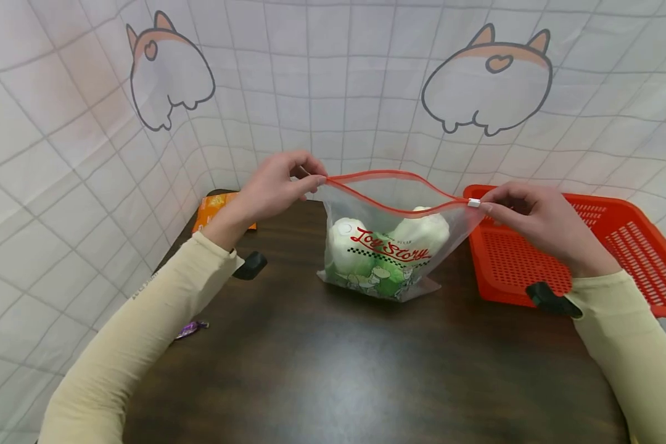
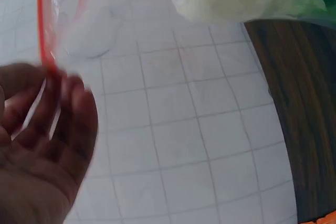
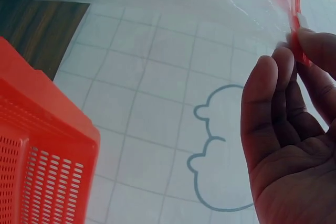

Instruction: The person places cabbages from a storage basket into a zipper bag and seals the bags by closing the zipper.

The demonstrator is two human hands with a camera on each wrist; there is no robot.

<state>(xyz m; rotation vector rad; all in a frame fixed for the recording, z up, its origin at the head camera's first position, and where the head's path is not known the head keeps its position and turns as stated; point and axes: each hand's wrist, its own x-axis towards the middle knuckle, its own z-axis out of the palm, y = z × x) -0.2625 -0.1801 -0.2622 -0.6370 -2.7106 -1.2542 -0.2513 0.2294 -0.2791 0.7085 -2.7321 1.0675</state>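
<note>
The left hand [image 1: 274, 188] is pinching the left end of the red zip strip [image 1: 388, 188] of a clear zip bag [image 1: 385, 246] between thumb and curled fingers, and the right hand [image 1: 538, 222] is pinching the right end, where the small white slider [image 1: 473, 202] is sitting against its fingertips; each grip is closed on the strip and on nothing else. The left wrist view is showing the red strip running down into that hand's fingers [image 2: 79, 114], though blurred. The bag is standing upright on the dark worktop [image 1: 333, 370], between the two hands, and is being stretched sideways along its top. Its mouth is gaping: the two red lips are bowing apart along nearly their whole length, so the sealing is judged barely begun, with the slider's full travel across the top remaining. Inside, white and green soft items [image 1: 388, 259] are lying at the bottom, already packed. An orange basket [image 1: 616, 246] is resting just to the right of the bag, an orange packet [image 1: 216, 209] is lying behind the left wrist, and a small purple wrapper [image 1: 191, 328] is lying at the worktop's left edge.
</note>
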